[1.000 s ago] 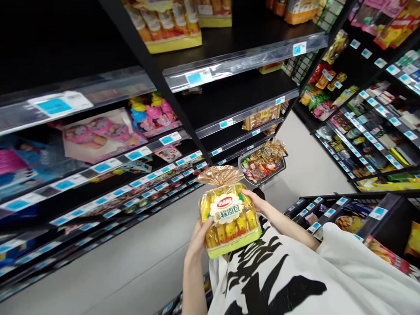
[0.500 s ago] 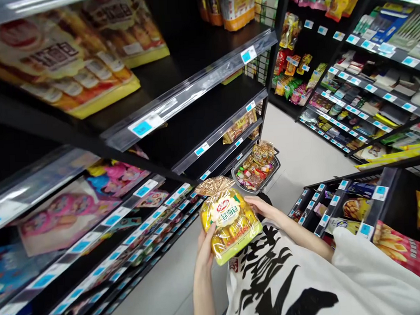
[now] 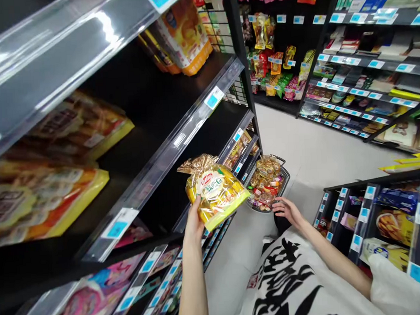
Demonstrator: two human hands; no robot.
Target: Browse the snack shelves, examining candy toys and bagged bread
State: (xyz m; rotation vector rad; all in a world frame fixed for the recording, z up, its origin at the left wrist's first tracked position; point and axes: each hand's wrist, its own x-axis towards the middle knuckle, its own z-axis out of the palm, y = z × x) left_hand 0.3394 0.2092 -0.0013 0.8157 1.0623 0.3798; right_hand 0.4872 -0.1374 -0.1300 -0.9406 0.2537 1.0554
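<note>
A clear-and-yellow bag of bread rolls (image 3: pixel 220 192), its gold top gathered, is gripped along its near left side by my left hand (image 3: pixel 194 221). The bag is held tilted in front of the shelves, with the thumb showing on its front. My right hand (image 3: pixel 287 211) is off the bag, fingers spread and holding nothing, close to the near edge of a dark shopping basket (image 3: pixel 286 175). Inside that basket lie a gold-topped bag (image 3: pixel 268 169) and several small colourful packets (image 3: pixel 263 194).
Black shelving (image 3: pixel 151 164) with clear price rails rises on my left. Yellow-edged bread bags (image 3: pixel 52 201) lie on one shelf, and orange packages (image 3: pixel 183 33) stand farther back. A low snack rack (image 3: pixel 389 214) is at my right. Pale floor (image 3: pixel 281 131) runs between the shelves.
My right hand has let go of the bread bag and moved right, opening near the basket. My left hand alone now holds the bag, nearer the shelf. The view has shifted.
</note>
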